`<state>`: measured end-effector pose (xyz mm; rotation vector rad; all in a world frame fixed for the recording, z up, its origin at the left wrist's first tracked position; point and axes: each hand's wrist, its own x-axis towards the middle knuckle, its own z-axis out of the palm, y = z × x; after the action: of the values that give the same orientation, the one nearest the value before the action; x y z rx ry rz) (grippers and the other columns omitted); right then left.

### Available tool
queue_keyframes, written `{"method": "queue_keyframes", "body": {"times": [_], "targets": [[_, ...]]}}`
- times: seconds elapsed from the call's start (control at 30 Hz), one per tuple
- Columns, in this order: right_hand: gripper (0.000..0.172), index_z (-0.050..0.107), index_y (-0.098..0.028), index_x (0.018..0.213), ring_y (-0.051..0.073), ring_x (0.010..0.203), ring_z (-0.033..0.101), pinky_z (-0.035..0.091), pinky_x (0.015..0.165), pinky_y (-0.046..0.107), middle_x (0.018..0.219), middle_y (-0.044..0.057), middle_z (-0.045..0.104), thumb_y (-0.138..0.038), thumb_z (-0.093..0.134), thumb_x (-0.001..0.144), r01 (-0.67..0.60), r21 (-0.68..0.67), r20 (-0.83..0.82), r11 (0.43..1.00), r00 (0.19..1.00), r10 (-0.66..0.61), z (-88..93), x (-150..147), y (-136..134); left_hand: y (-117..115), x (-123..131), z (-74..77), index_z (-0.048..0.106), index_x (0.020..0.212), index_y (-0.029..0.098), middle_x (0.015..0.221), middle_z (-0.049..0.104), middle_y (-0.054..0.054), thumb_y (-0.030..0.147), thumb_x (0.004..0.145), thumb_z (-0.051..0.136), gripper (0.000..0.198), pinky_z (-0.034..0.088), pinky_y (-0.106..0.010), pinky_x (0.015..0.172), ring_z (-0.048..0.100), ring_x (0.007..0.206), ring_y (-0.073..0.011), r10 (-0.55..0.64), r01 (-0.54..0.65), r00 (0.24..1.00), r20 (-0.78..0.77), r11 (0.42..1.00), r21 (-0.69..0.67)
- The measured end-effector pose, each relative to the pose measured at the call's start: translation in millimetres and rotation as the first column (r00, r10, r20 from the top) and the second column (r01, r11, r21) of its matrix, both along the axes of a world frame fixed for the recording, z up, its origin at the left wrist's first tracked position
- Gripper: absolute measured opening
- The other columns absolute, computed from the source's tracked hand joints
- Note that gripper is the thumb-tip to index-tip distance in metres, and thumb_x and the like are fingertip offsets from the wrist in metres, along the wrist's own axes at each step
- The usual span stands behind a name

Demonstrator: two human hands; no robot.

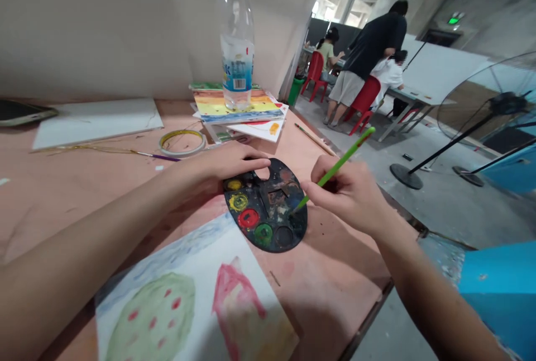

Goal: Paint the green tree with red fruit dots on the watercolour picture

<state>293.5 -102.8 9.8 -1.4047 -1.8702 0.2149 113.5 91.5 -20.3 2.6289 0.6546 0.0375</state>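
A dark oval paint palette (pixel 270 241) lies on the table, with wells of yellow, red and green paint along its near rim. My left hand (pixel 234 161) grips its far left edge, fingers reaching to the thumb hole. Between the fingers of my right hand (pixel 349 193) is a paintbrush with a bright green handle (pixel 341 162). The brush tip touches the palette's right side. Nearer to me lies a painting (pixel 201 255), partly overlapped by the palette, showing a green round shape with red spots and a pink house-like outline.
A plastic bottle (pixel 238 65) of clear liquid stands on stacked paintings (pixel 201 107). To the left are a tape roll (pixel 181 142), a purple brush (pixel 161 156), white paper (pixel 100 120) and a phone-like dark object (pixel 20 114). A standing fan (pixel 506 104) and several people are beyond the table's right edge.
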Motion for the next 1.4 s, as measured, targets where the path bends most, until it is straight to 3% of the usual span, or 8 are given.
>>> {"method": "queue_keyframes", "body": {"times": [0.17, 0.3, 0.47, 0.7, 0.87, 1.07, 1.27, 1.4], "targets": [[0.028, 0.053, -0.019, 0.064, 0.009, 0.054, 0.052, 0.035, 0.053, 0.024, 0.060, -0.004, 0.055, -0.022, 0.057, 0.092, -0.067, -0.122, -0.140, 0.990, 0.989, 0.049, -8.5, 3.7, 4.4, 5.9, -1.2, -9.1, 0.062, 0.136, 0.025, 0.141, 0.062, -0.002, 0.065, 0.095, 0.037, 0.062, 0.039, -0.031, 0.108, 0.058, 0.126, -0.0229, -0.031, 0.032, 0.999, 0.039, 0.999, -0.012], [0.034, 0.048, -0.019, 0.063, 0.008, 0.057, 0.051, 0.039, 0.058, 0.023, 0.061, -0.005, 0.051, -0.023, 0.056, 0.095, -0.077, -0.186, -0.194, 0.979, 0.980, 0.040, -14.4, 16.1, 0.1, 10.7, -1.1, -15.7, 0.062, 0.135, 0.028, 0.139, 0.064, -0.001, 0.065, 0.096, 0.037, 0.060, 0.039, -0.030, 0.107, 0.059, 0.124, -0.0218, -0.030, 0.030, 0.999, 0.037, 1.000, 0.003], [0.033, 0.044, -0.020, 0.064, 0.009, 0.058, 0.045, 0.035, 0.056, 0.025, 0.062, -0.005, 0.045, -0.020, 0.054, 0.096, -0.023, -0.130, -0.098, 0.991, 0.995, 0.010, -15.1, 19.1, -1.8, 11.4, -1.2, -14.3, 0.060, 0.137, 0.028, 0.141, 0.062, 0.000, 0.063, 0.096, 0.037, 0.059, 0.039, -0.030, 0.107, 0.058, 0.126, -0.0225, -0.047, 0.047, 0.999, 0.009, 0.999, 0.006], [0.032, 0.044, -0.020, 0.064, 0.011, 0.061, 0.046, 0.035, 0.059, 0.029, 0.062, -0.004, 0.046, -0.013, 0.053, 0.094, -0.002, 0.088, 0.005, 0.996, 1.000, 0.002, -14.4, 15.1, -1.1, 7.9, 0.1, -10.8, 0.063, 0.134, 0.029, 0.141, 0.062, 0.001, 0.065, 0.094, 0.037, 0.060, 0.039, -0.031, 0.109, 0.057, 0.127, -0.0235, -0.010, 0.010, 1.000, 0.004, 1.000, -0.016], [0.030, 0.052, -0.020, 0.065, 0.010, 0.060, 0.051, 0.037, 0.058, 0.029, 0.063, -0.003, 0.053, -0.016, 0.055, 0.095, -0.038, 0.028, -0.031, 0.999, 0.999, 0.039, -15.6, 12.9, -2.7, 5.8, 3.5, -9.5, 0.064, 0.133, 0.027, 0.139, 0.063, 0.001, 0.065, 0.092, 0.038, 0.062, 0.038, -0.029, 0.109, 0.057, 0.126, -0.0230, 0.031, -0.031, 1.000, -0.002, 0.999, -0.010], [0.031, 0.047, -0.020, 0.065, 0.009, 0.056, 0.049, 0.038, 0.053, 0.025, 0.060, -0.005, 0.049, -0.015, 0.056, 0.094, -0.111, -0.043, -0.117, 0.993, 0.988, 0.105, -11.4, 12.4, -4.0, 4.5, 3.8, -6.0, 0.060, 0.138, 0.030, 0.142, 0.061, 0.002, 0.063, 0.092, 0.038, 0.061, 0.038, -0.029, 0.107, 0.057, 0.126, -0.0240, 0.015, -0.016, 0.999, -0.030, 1.000, -0.010], [0.032, 0.041, -0.020, 0.065, 0.010, 0.058, 0.043, 0.033, 0.055, 0.028, 0.061, -0.004, 0.044, -0.011, 0.056, 0.092, -0.050, 0.050, 0.010, 0.997, 0.999, 0.050, -12.5, 16.8, -4.1, 6.2, 3.6, -8.6, 0.063, 0.134, 0.028, 0.139, 0.063, 0.002, 0.065, 0.091, 0.038, 0.062, 0.038, -0.027, 0.105, 0.058, 0.124, -0.0231, 0.023, -0.023, 1.000, -0.015, 1.000, -0.008], [0.029, 0.046, -0.021, 0.067, 0.013, 0.062, 0.045, 0.035, 0.059, 0.032, 0.066, -0.002, 0.047, -0.016, 0.057, 0.094, -0.009, 0.071, -0.039, 0.997, 0.999, 0.011, -16.7, 17.3, -4.7, 4.2, 4.9, -6.6, 0.064, 0.134, 0.026, 0.139, 0.063, 0.002, 0.064, 0.090, 0.037, 0.064, 0.038, -0.028, 0.106, 0.058, 0.124, -0.0242, 0.044, -0.044, 0.999, -0.029, 0.999, -0.005]]}}
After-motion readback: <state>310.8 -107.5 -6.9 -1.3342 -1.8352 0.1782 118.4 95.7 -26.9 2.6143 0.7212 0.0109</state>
